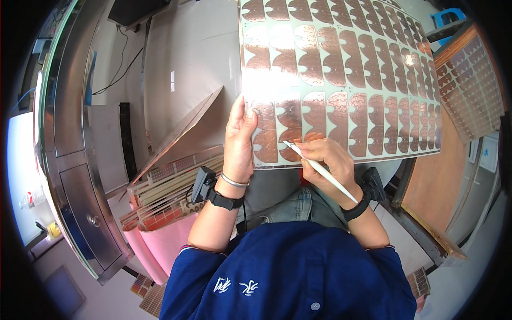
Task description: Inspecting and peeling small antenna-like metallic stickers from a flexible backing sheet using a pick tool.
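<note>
A large pale sheet printed with rows of scalloped copper-coloured shapes, a circuit board panel [353, 121], lies tilted before me. Bright glare washes out part of its left side. My left hand [240, 133] grips the panel's left edge near the lower corner, thumb on top and the other fingers mostly hidden beneath. In my right hand [337, 157] is a slim white pen-shaped tool [329, 178], held like a pencil. Its narrow tip points up and left, at a copper shape near the panel's lower edge. Whether the tip touches the surface I cannot tell.
At right, a similar copper-patterned panel [472, 80] leans by a wooden board [434, 181]. On the left are a thin slanted sheet [178, 130], a stack of boards [176, 176], pink sheeting [165, 240] and a metal cabinet [85, 208]. A blue plastic item [447, 18] stands far right.
</note>
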The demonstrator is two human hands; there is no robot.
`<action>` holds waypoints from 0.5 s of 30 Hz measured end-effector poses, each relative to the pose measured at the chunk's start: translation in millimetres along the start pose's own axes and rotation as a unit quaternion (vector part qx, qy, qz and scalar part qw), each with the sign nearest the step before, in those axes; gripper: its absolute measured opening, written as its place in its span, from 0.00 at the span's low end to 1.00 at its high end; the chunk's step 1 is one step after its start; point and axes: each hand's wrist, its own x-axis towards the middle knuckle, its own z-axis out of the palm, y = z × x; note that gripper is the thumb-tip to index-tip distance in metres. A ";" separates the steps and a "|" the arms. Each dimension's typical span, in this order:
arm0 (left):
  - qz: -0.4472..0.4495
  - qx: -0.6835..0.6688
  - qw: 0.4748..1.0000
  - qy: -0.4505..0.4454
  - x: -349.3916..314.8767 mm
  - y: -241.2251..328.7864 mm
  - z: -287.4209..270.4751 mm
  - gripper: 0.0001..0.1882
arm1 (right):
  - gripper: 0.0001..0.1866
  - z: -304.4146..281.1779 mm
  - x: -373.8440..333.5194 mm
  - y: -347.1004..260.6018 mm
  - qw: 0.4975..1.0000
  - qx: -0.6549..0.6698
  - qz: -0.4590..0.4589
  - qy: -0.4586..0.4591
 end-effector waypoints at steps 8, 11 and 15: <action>0.004 0.007 1.000 0.006 -1.2 0.7 0.0 0.29 | 0.12 -3.2 3.5 -3.6 1.000 0.001 0.007 -0.023; 0.004 0.010 1.000 0.007 -2.5 0.0 -0.7 0.29 | 0.12 -3.6 4.4 -4.0 0.999 0.007 0.015 -0.028; 0.003 0.020 1.000 0.014 -5.1 -0.8 -1.5 0.29 | 0.11 -7.5 6.1 -9.0 0.999 0.017 0.029 -0.040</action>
